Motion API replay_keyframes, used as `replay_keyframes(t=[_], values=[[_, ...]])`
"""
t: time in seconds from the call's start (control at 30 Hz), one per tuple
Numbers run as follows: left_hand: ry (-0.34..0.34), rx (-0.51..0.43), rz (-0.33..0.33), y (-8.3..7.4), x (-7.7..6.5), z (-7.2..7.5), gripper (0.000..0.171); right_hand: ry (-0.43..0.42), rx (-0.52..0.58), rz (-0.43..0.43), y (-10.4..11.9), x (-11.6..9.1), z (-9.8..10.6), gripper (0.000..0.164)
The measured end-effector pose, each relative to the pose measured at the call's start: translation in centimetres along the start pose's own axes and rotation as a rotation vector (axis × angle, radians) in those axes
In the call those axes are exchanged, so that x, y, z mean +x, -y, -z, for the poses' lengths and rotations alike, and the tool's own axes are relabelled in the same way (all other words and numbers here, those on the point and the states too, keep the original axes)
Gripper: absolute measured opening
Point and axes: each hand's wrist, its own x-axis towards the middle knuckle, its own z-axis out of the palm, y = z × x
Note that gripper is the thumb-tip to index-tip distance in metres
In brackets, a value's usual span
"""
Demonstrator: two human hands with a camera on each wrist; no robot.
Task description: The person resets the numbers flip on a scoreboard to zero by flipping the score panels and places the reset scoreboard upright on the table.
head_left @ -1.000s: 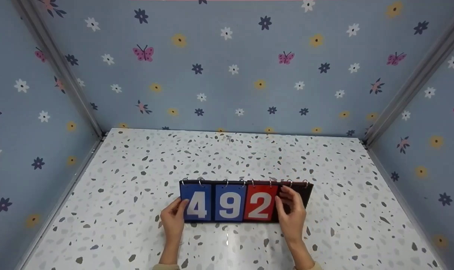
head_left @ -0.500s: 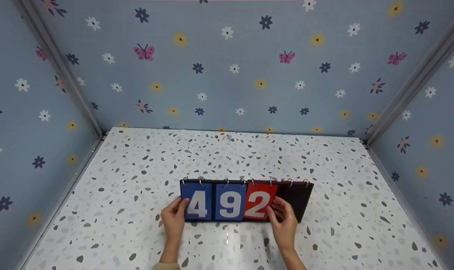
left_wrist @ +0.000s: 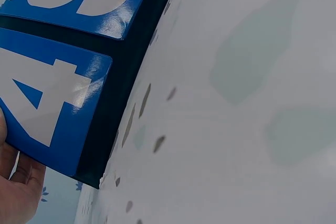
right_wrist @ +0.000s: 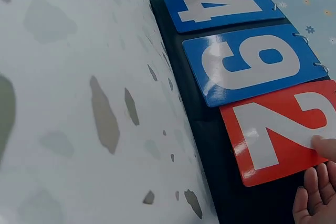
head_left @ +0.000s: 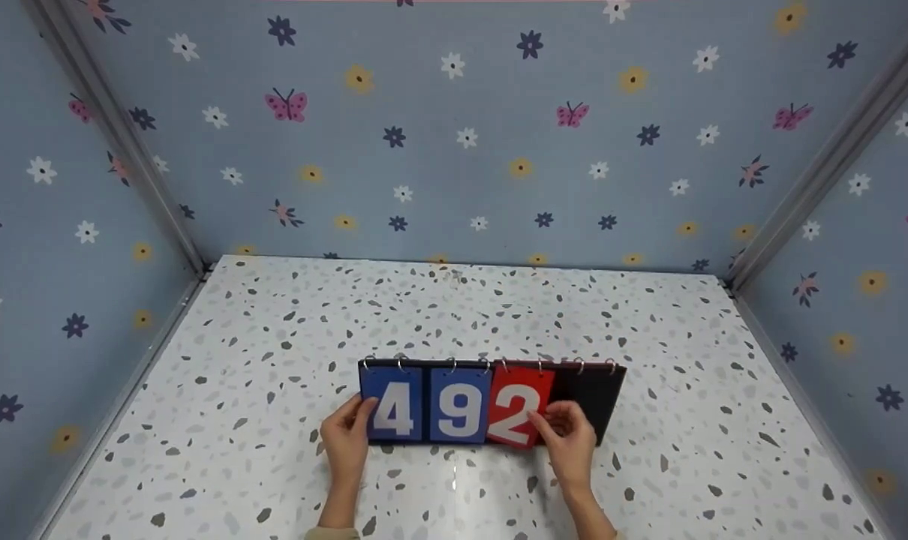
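Observation:
A flip scoreboard (head_left: 598, 401) with a black backing stands tilted on the table, its number cards hung from metal rings along the top edge. From left to right it shows a blue card with 4 (left_wrist: 79, 103), a blue card with 9 (right_wrist: 247, 66) and a red card with 2 (head_left: 500, 390); the rightmost part is bare black. My left hand (head_left: 344, 435) grips the board's left edge, thumb in front beside the 4. With thumb and fingers my right hand (head_left: 572, 442) pinches the red card's right edge; that card hangs slightly skewed, its lower end below the blue cards.
The white speckled table (head_left: 274, 360) extends around the board on all sides. Flower-and-butterfly panels (head_left: 454, 135) wall it in at the back and both sides, with grey metal posts (head_left: 124, 142) at the corners.
My right hand has moved left and slightly down from the black part onto the red card, whose lower end has swung askew. My left hand stays in place.

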Motion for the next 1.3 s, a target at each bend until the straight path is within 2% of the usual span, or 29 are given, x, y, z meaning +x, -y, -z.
replay_keyframes(t=[0.2, 0.37, 0.5, 0.63, 0.7, 0.77, 0.87, 1.0, 1.17, 1.3], values=[[-0.019, 0.002, 0.023, -0.1, 0.0, 0.0, 0.013, 0.058, -0.002, -0.121, 6.4, 0.6, 0.6, 0.018], [-0.023, 0.012, 0.029, 0.0, 0.0, 0.0, 0.014, 0.112, -0.001, -0.220, 8.9, 0.9, 1.1, 0.014], [-0.025, 0.007, 0.032, 0.0, 0.0, 0.1, 0.014, 0.119, -0.077, -0.213, 8.3, 0.9, 1.6, 0.013], [-0.024, 0.009, 0.013, 0.1, 0.0, 0.1, 0.013, 0.106, -0.161, -0.110, 7.7, 0.9, 2.0, 0.021], [-0.025, 0.002, 0.000, 0.1, 0.0, 0.1, 0.012, 0.111, -0.164, -0.063, 7.9, 0.9, 2.2, 0.030], [-0.024, -0.009, -0.008, 0.2, 0.0, 0.1, 0.011, 0.120, -0.138, -0.039, 8.2, 0.9, 2.4, 0.040], [-0.026, -0.022, -0.013, 0.3, -0.1, 0.1, 0.012, 0.145, -0.103, -0.026, 8.9, 0.9, 2.7, 0.045], [-0.027, -0.020, -0.015, 0.3, -0.1, 0.1, 0.012, 0.198, -0.046, -0.053, 9.7, 1.2, 3.3, 0.035], [-0.025, -0.010, -0.015, 0.3, 0.0, 0.0, 0.012, 0.269, 0.052, -0.139, 10.6, 1.7, 4.1, 0.029], [-0.025, -0.005, -0.005, 0.3, 0.0, 0.0, 0.013, 0.340, 0.147, -0.149, 11.3, 2.3, 4.7, 0.025]])
